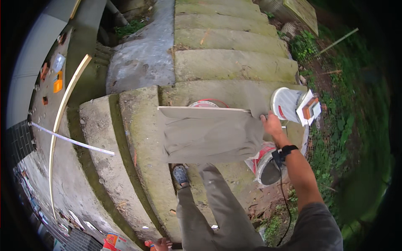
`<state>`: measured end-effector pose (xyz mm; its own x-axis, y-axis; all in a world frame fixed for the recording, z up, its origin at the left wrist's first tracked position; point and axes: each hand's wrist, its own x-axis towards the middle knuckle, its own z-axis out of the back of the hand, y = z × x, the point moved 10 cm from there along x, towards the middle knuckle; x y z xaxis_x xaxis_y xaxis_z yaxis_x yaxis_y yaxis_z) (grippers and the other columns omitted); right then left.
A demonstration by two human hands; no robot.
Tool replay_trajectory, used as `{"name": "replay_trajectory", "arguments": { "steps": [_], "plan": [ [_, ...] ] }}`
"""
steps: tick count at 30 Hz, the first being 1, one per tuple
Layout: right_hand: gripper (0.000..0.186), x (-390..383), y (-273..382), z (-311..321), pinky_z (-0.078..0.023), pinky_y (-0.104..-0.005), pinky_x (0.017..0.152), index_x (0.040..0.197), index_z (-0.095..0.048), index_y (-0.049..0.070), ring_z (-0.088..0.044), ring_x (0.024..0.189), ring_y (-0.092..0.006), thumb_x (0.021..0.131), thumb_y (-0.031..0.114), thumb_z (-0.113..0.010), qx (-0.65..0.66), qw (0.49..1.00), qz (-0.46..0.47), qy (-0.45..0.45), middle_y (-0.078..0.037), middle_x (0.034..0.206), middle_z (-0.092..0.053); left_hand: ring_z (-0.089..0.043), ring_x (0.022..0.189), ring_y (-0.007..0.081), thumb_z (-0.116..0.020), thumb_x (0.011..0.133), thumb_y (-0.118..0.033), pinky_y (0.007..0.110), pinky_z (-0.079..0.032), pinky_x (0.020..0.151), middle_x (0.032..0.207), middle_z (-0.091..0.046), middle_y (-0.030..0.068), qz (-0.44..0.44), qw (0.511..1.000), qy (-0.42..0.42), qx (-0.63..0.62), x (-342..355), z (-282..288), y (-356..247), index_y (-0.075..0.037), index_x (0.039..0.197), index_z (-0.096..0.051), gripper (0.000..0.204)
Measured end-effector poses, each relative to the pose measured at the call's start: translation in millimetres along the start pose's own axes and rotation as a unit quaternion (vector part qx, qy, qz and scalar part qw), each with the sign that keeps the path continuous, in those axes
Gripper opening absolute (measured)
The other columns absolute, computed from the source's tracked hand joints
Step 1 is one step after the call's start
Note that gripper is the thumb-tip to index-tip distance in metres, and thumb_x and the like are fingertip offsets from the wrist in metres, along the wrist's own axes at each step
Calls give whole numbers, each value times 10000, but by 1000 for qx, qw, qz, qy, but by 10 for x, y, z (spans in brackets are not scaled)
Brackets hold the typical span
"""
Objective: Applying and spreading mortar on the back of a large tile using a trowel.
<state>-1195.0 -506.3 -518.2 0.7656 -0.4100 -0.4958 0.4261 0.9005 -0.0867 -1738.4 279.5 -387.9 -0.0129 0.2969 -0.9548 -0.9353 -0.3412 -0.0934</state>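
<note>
My right hand (271,124) is closed round the handle of what looks like a trowel, its grey blade (257,100) blurred, at the right end of a flat rectangular panel (209,138). Grey paste is spread over the panel, and a bucket (209,102) shows behind its far edge. Beside that hand stand a white bucket (282,104) with small boards on its lid and, lower, a bucket (268,169) with dark grey contents. My left hand (162,244), cut off at the lower edge, has curled fingers by a small orange object (150,244) I cannot make out.
Mossy concrete steps (234,62) climb ahead beside a grey ramp (138,62). On the left, a long curved-looking batten (63,111) and a pale strip (83,143) lie near an orange item (57,82). Plants (339,125) line the drop at the right.
</note>
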Motion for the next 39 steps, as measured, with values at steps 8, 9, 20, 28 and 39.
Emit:
{"name": "replay_trajectory", "arguments": {
  "steps": [8,9,20,28,39],
  "plan": [
    [386,-453,176,181,-511,-561,841,1102,-611,-6,-645,923,-487,918,333,-615,62,970,182,147,-291,939,-681,-699,801,259,-578,1016,-172,371,-596,620,959,-685,171,-112,934,-35,337,602,551,-259,48,1187,-574,278],
    [385,-414,274,10,-517,-551,846,1096,-616,-8,-647,941,-478,914,332,-615,59,959,223,167,-284,946,-684,-699,801,259,-578,1016,-172,371,-596,620,959,-685,171,-114,933,-43,339,581,567,-318,48,1187,-574,278],
    [320,457,-18,-179,-567,-509,820,1076,-658,10,-693,950,-409,963,234,-459,46,998,-33,6,-241,1017,-707,-632,721,192,-627,981,-228,327,-535,624,906,-706,122,-147,931,-82,325,183,691,-555,33,1103,-628,288],
    [208,-964,560,-300,-578,-503,722,1033,-581,23,-707,783,-409,930,172,-480,6,993,82,88,-216,822,-709,-685,734,246,-630,982,-162,341,-594,598,910,-682,162,-51,981,18,188,394,177,-517,46,1122,-605,252],
    [329,-354,-1255,-337,-564,-472,858,1084,-657,-2,-694,1019,-375,921,265,-557,113,973,-200,11,-238,1007,-716,-675,856,305,-593,995,-149,425,-596,656,1041,-671,190,-60,984,-15,167,65,9,-1131,-8,1191,-566,243]
  ]
}}
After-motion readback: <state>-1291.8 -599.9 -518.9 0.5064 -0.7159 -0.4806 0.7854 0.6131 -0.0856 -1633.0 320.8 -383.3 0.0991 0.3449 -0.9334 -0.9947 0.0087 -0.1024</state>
